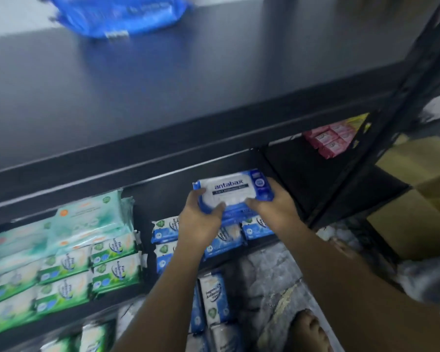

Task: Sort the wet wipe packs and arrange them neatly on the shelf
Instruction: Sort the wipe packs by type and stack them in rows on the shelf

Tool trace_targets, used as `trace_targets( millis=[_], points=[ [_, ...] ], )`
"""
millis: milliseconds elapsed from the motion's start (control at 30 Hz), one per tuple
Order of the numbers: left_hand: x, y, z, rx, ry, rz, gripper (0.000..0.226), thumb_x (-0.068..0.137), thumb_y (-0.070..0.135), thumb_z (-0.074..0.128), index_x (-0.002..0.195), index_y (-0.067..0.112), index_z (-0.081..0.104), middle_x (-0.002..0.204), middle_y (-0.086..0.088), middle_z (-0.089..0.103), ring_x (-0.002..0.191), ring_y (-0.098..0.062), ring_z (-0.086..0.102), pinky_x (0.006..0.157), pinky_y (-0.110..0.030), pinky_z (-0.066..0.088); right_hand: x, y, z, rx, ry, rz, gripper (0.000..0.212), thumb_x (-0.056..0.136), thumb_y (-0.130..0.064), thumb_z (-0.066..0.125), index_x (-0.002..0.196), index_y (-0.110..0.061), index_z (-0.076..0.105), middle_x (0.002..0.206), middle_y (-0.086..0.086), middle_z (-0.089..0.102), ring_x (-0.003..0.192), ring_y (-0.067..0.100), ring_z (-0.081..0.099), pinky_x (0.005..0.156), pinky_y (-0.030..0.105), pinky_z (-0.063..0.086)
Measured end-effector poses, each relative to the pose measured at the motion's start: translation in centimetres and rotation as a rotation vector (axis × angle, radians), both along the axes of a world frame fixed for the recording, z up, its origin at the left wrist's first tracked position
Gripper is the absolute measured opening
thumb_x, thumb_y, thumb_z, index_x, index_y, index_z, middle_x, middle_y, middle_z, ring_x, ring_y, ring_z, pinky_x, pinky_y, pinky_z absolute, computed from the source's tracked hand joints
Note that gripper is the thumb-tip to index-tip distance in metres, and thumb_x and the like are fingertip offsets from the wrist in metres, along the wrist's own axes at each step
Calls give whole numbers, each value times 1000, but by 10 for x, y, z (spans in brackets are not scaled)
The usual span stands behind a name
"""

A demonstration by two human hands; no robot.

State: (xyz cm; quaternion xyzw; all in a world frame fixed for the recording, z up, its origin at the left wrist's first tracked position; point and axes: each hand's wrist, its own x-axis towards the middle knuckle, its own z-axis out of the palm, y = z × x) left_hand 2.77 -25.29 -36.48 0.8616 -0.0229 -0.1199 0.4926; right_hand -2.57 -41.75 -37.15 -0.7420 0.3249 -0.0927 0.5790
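Observation:
A blue and white Antabax wipe pack (233,190) is held over the lower shelf (285,158), on top of other blue packs. My left hand (201,219) grips its left end, and my right hand (272,207) grips its right end, thumbs on top. Small blue wipe packs (164,229) lie in rows beneath and to the left of my hands. Green wipe packs (114,260) fill the left part of the same shelf, with larger pale green packs (92,214) behind them.
A dark upper shelf board (188,85) spans the view, with a blue pack (114,16) at its back. Pink boxes (328,141) sit on the right of the lower shelf. More blue packs (214,298) lie on the marbled floor beside a bare foot (308,329). Black uprights (381,138) frame the right side.

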Motion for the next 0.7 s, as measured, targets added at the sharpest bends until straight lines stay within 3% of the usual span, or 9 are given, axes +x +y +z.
trace_targets(
  millis=[67, 167, 267, 367, 500, 600, 700],
  points=[
    [-29, 14, 22, -35, -22, -7, 51, 90, 38, 74, 135, 29, 52, 115, 11, 58, 95, -9, 57, 79, -21, 41, -27, 14, 20, -2, -21, -22, 39, 60, -31, 78, 98, -36, 68, 94, -7, 76, 91, 16, 73, 89, 42, 58],
    [-70, 34, 57, -78, -21, 2, 49, 88, 35, 76, 132, 31, 54, 113, 12, 61, 96, -8, 59, 81, -20, 41, -70, 40, 62, -24, -49, -75, 24, 74, -21, 75, 92, -34, 68, 89, -10, 75, 85, 13, 71, 88, 41, 57],
    [-105, 53, 94, -104, -29, 5, 46, 86, 36, 78, 126, 36, 55, 108, 17, 64, 89, 4, 61, 68, -9, 41, -113, 68, 108, -37, -87, -167, 15, 83, -17, 69, 90, -29, 67, 87, -9, 72, 86, 14, 68, 80, 34, 53],
    [-135, 70, 133, -93, -79, -17, 41, 85, 37, 77, 119, 39, 55, 97, 26, 58, 84, 9, 56, 58, -3, 39, -148, 91, 152, -43, -132, -235, 10, 81, -27, 63, 86, -34, 67, 85, -8, 70, 85, 16, 66, 74, 33, 50],
    [-163, 93, 181, -94, -172, -36, 39, 86, 40, 75, 120, 40, 54, 106, 20, 62, 94, -2, 61, 72, -16, 41, -183, 117, 211, -39, -221, -264, 27, 72, -33, 55, 82, -56, 65, 88, -10, 71, 84, 15, 67, 82, 40, 54],
    [-174, 109, 219, -114, -242, -24, 37, 85, 43, 74, 117, 41, 55, 111, 17, 63, 102, -11, 60, 83, -27, 43, -196, 127, 251, -60, -291, -231, 35, 68, -35, 53, 97, -47, 70, 96, -8, 73, 89, 15, 69, 87, 45, 56],
    [-179, 121, 259, -186, -313, -6, 34, 83, 45, 76, 111, 42, 56, 101, 19, 68, 94, -11, 67, 85, -36, 55, -201, 131, 289, -75, -381, -200, 31, 74, -28, 57, 98, -41, 73, 93, -11, 75, 87, 15, 72, 88, 47, 57]
  ],
)
